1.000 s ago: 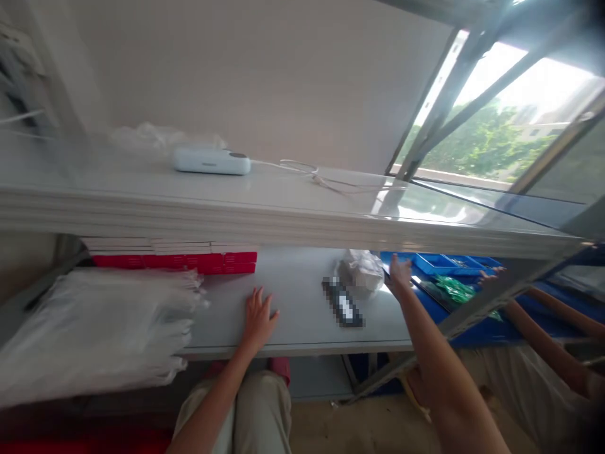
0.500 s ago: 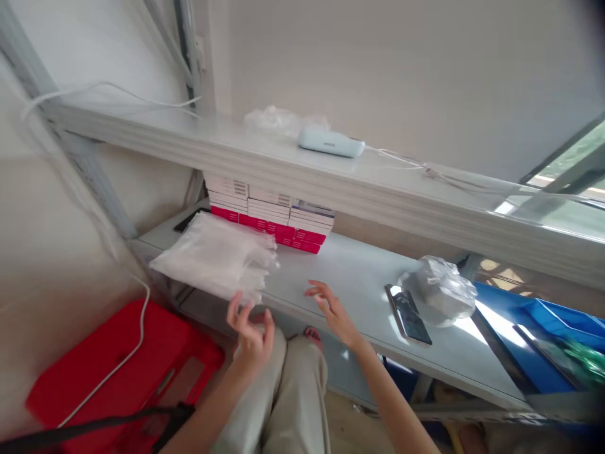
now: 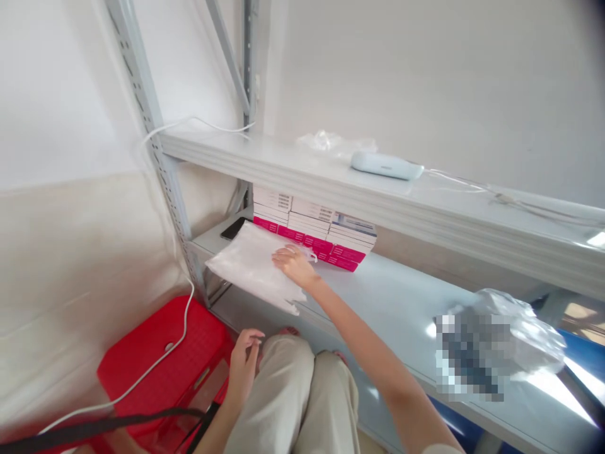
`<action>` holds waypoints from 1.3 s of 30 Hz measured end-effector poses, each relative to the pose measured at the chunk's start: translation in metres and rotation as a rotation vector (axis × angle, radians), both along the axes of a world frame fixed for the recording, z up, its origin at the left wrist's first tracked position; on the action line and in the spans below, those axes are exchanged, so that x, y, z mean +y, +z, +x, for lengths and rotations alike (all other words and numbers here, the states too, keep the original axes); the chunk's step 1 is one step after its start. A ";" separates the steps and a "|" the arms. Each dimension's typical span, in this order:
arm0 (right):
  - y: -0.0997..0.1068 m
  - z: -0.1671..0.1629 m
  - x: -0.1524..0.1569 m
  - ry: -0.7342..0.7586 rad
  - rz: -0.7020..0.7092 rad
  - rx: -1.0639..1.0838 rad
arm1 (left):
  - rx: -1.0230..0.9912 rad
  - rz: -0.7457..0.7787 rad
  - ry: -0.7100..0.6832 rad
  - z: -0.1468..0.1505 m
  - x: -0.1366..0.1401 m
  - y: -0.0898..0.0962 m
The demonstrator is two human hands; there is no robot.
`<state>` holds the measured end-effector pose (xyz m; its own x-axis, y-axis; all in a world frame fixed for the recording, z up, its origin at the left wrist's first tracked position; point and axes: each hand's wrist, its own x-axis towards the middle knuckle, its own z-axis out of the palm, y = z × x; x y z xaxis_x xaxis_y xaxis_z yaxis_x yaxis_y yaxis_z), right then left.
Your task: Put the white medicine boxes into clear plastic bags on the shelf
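A stack of thin white plastic bags [image 3: 246,258] lies on the lower shelf, its near side reaching past the shelf's front edge. My right hand [image 3: 295,265] rests on top of the bags near their handle ends, fingers laid out over the plastic. Close to my knee and below the shelf edge, my left hand [image 3: 246,356] is held in the air, fingers loosely bent and apart, with nothing in it. Behind the bags stand stacked white and magenta boxes [image 3: 312,233]. A dark flat phone-like object [image 3: 234,228] lies partly beside the bags.
The upper shelf [image 3: 265,161] holds a pale blue device [image 3: 387,165] with a cable and a crumpled clear bag [image 3: 326,142]. A red plastic stool [image 3: 165,347] is at the lower left, crossed by a white cable [image 3: 155,372]. At right lies a clear plastic-wrapped bundle [image 3: 529,334], next to a blurred-out patch.
My right hand has moved left from above the bare shelf onto the bags. My left hand has dropped away from the bags' edge toward my knee. The view has swung left.
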<state>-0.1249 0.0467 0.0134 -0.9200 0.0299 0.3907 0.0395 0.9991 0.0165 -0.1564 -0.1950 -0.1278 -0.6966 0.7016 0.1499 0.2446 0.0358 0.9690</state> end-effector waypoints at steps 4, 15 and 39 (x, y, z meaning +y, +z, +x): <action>0.023 0.028 0.014 -0.194 -0.095 0.165 | 0.032 0.027 -0.047 0.000 0.005 0.018; 0.041 0.085 0.034 -0.428 -0.150 0.275 | -0.066 0.074 -0.066 0.001 0.084 0.043; -0.017 0.276 -0.035 -0.867 -0.059 0.204 | -0.202 0.253 0.118 -0.040 0.089 0.057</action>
